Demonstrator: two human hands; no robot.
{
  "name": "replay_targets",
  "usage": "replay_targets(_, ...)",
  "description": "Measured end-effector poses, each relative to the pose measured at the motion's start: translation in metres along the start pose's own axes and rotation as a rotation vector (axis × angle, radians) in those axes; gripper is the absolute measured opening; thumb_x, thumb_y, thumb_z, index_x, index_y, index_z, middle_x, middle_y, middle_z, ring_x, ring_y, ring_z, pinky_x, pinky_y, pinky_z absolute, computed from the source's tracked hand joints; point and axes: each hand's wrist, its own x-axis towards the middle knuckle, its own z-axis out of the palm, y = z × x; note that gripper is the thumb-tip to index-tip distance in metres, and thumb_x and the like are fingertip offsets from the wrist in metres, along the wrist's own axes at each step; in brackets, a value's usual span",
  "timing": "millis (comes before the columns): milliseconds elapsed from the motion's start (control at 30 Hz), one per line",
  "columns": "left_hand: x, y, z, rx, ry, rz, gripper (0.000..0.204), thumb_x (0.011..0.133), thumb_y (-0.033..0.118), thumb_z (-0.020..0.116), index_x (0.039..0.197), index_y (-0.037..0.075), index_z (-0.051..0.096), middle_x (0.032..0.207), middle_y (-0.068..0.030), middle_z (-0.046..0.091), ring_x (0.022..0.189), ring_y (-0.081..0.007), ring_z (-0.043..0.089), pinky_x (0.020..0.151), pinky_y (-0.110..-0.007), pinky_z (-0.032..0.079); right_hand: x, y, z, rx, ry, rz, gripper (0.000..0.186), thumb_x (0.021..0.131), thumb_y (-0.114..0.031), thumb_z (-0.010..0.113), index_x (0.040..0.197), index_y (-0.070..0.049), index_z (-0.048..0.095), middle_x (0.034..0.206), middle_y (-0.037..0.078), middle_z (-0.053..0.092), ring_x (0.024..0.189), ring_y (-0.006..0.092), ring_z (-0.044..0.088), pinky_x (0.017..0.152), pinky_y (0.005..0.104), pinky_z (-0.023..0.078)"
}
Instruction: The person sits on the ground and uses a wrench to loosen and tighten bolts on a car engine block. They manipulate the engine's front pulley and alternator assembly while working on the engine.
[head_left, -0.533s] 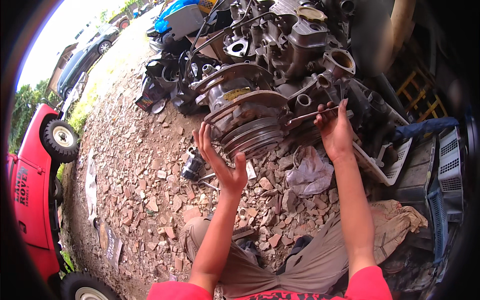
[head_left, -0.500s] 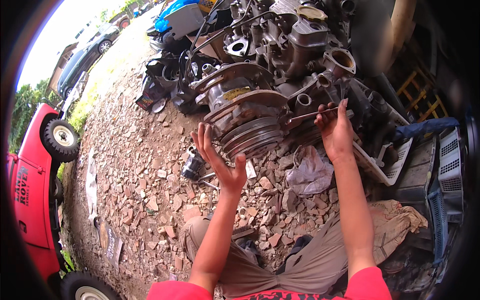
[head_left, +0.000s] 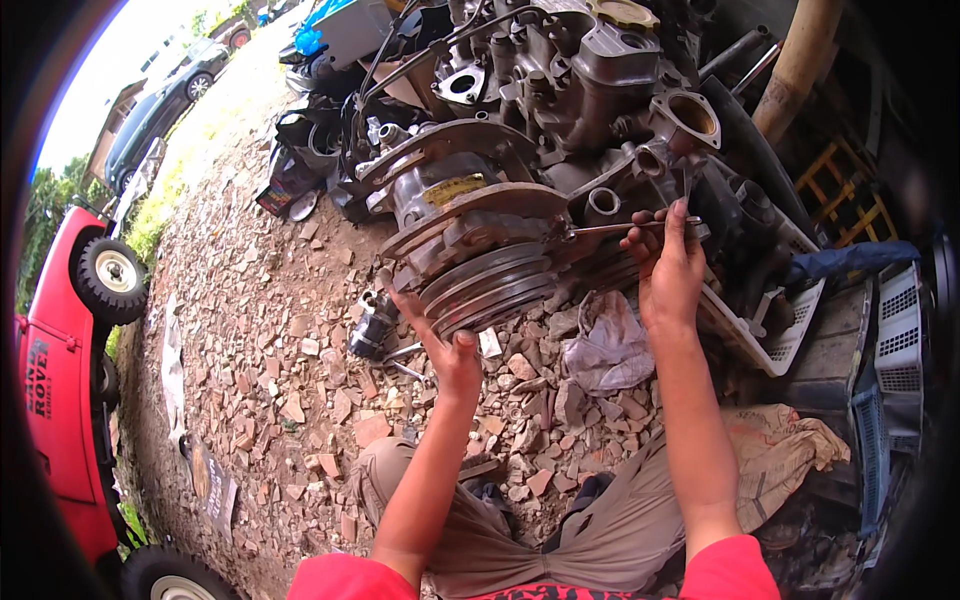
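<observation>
A greasy metal assembly with two curved plates and a grooved pulley fills the centre of the head view. My left hand grips the pulley's lower left side, fingertips against the assembly and partly hidden, thumb at the underside. My right hand is closed on a slim metal wrench, whose far end rests at a bolt on the assembly's right side, beside a round pipe opening. Below the pulley lie a dark cylindrical part and a pale crumpled cloth on rubble.
Piled engine castings stand behind, a bamboo pole at upper right. Plastic crates, a paper sack and a yellow rack are on the right. A red off-road vehicle and a dark car are on the left.
My left hand has moved slightly left, its fingers now in against the pulley's side. My right hand and the wrench have shifted slightly, and the assembly sits a little further left in view.
</observation>
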Motion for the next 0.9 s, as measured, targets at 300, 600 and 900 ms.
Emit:
replay_targets(300, 0.000, -0.011, -0.012, -0.094, -0.087, -0.172, 0.137, 0.062, 0.072, 0.074, 0.150, -0.002, -0.001, 0.140, -0.0145, 0.037, 0.126, -0.0243, 0.041, 0.106, -0.040, 0.036, 0.004, -0.010, -0.006, -0.232, -0.059, -0.135, 0.030, 0.098, -0.035, 0.055, 0.094, -0.005, 0.054, 0.084, 0.010, 0.066, 0.067, 0.0146, 0.062, 0.063, 0.0304, 0.054)
replay_targets(600, 0.014, 0.027, -0.001, 0.114, -0.105, -0.081, 0.138, 0.062, 0.073, 0.075, 0.151, 0.001, -0.002, 0.145, -0.0173, 0.032, 0.132, -0.0286, 0.037, 0.109, -0.041, 0.031, 0.003, 0.009, 0.006, -0.247, 0.010, -0.262, 0.031, 0.099, -0.031, 0.055, 0.092, 0.000, 0.057, 0.081, 0.008, 0.063, 0.062, 0.0113, 0.055, 0.057, 0.0277, 0.049)
replay_targets(900, 0.032, 0.044, -0.013, 0.390, -0.131, 0.163, 0.139, 0.058, 0.070, 0.079, 0.152, 0.007, -0.001, 0.153, -0.0203, 0.017, 0.141, -0.0341, 0.024, 0.112, -0.050, 0.026, 0.000, -0.004, 0.013, -0.258, -0.044, -0.384, 0.029, 0.100, -0.029, 0.054, 0.092, -0.001, 0.055, 0.077, 0.008, 0.063, 0.058, 0.0098, 0.052, 0.054, 0.0255, 0.045)
